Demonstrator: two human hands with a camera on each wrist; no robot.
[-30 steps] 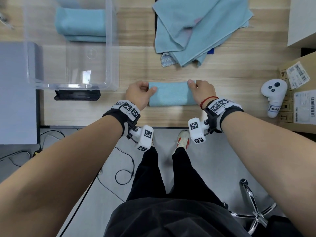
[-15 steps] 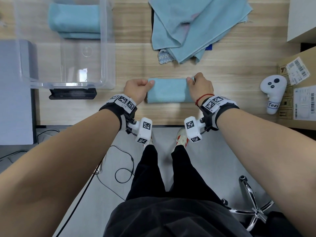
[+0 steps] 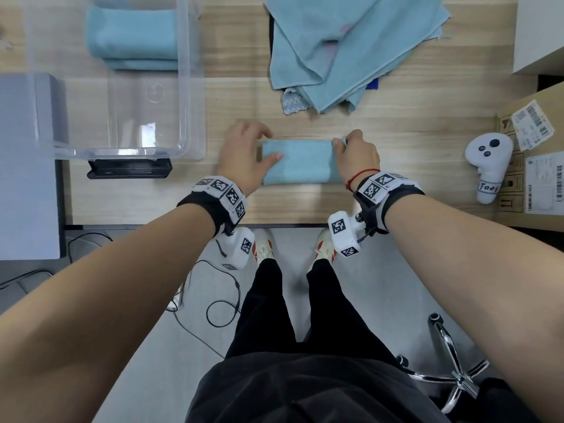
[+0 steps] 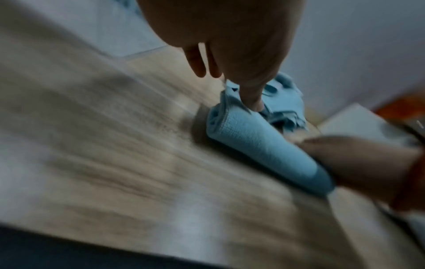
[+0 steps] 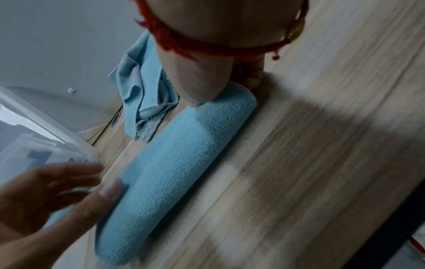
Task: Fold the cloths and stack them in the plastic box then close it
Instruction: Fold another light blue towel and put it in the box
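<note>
A folded blue cloth [image 3: 297, 161] lies on the wooden worktop [image 3: 412, 166] close to its near edge, with bare wood open to its right and a strip open between it and the clear plastic box [image 3: 195, 87] at the left. The left hand [image 3: 242, 154] has its fingers spread and relaxed, thumb resting on the cloth's left end. The right hand [image 3: 357, 158] curls its fingers over the right end, pinching the far corner. Inside the box, at its far end, sit two folded blue cloths [image 3: 131, 38]. A heap of unfolded blue cloths [image 3: 351, 50] lies just beyond the folded one. A white handheld controller [image 3: 488, 166] and a cardboard carton [image 3: 540, 154] crowd the worktop's right side.
</note>
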